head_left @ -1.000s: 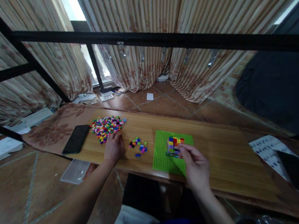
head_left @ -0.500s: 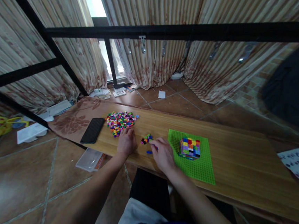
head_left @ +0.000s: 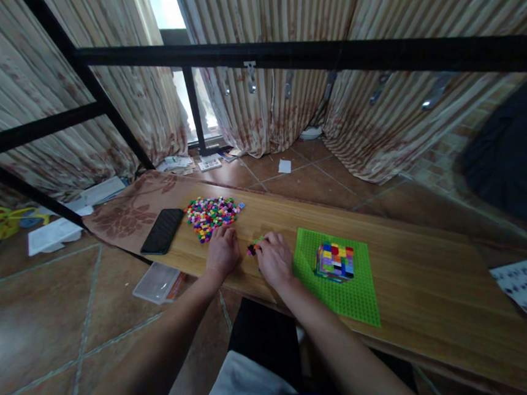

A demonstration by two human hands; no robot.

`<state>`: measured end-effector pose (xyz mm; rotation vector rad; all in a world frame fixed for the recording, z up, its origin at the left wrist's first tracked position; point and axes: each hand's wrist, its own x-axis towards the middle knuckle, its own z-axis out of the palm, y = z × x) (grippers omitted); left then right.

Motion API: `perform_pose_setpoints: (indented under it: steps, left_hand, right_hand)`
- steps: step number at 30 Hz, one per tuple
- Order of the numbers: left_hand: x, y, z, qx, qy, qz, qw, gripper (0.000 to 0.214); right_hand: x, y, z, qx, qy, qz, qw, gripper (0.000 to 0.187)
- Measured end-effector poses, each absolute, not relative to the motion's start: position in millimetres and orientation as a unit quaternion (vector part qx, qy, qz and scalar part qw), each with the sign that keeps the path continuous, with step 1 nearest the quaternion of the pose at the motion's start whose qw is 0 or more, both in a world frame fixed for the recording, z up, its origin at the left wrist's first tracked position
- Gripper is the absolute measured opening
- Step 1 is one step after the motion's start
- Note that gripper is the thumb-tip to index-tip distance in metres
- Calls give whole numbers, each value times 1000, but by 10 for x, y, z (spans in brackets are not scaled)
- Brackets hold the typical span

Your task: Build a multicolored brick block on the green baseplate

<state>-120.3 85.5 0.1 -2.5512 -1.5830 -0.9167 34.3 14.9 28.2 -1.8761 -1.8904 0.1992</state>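
My left hand [head_left: 223, 250] rests on the wooden bench with its fingers curled, at the near edge of a large heap of small toy bricks [head_left: 212, 214] in many colours. What its fingers close on, if anything, is hidden. Just to the right, my right hand [head_left: 274, 259] reaches down over a small cluster of toy bricks [head_left: 252, 249], fingers bent together and covering most of it. I cannot make out what sits between those fingertips. Beyond that hand lies a green baseplate [head_left: 342, 304], which carries a multicoloured block built of bricks [head_left: 335, 262].
A black phone [head_left: 162, 231] lies on the bench [head_left: 417, 270], left of the heap. Below on the tiled floor is a clear plastic box [head_left: 158, 283]. Black metal bars [head_left: 278, 53] cross in front of the curtains. Papers [head_left: 58, 232] lie on the floor at left.
My right hand has shifted left and slightly up, onto the small brick cluster. It now covers the blue brick that lay in view before. My left hand has barely moved.
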Motion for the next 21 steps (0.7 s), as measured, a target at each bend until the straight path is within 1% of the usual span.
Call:
perform_pose_setpoints:
  steps: [4,8,11,14,16,18,21]
  left_hand:
    - [-1219,870,-14,-813,-503,-292,0,22]
    - [-1231,882,-29,-814,-497,-301,-1,24]
    - [-1232,881,-23,-813,-499,-301,-2,25]
    - [-1230,877,-5,-811,-503,-298,-1,26]
    - [-1229,876,6,-812,-503,-296,3,26]
    - [-1229,878,12,-814,-502,-293,7,26]
    - [-1232,888,0,-811,-505,-295,6,26]
  right_hand:
    - [321,144,330,-684,-685,66,240,18]
    - [294,16,458,-666,-669,91,319,16]
    - [294,-198,556,-633,-634,184,404,17]
    - [331,-481,600,-593,-567,302,485,11]
    - [378,-671,596,-577,-509,368,523,7]
    - [445,-843,579,-569,-455,410,549,4]
    - [599,-1057,566,-568,-392,433,580,7]
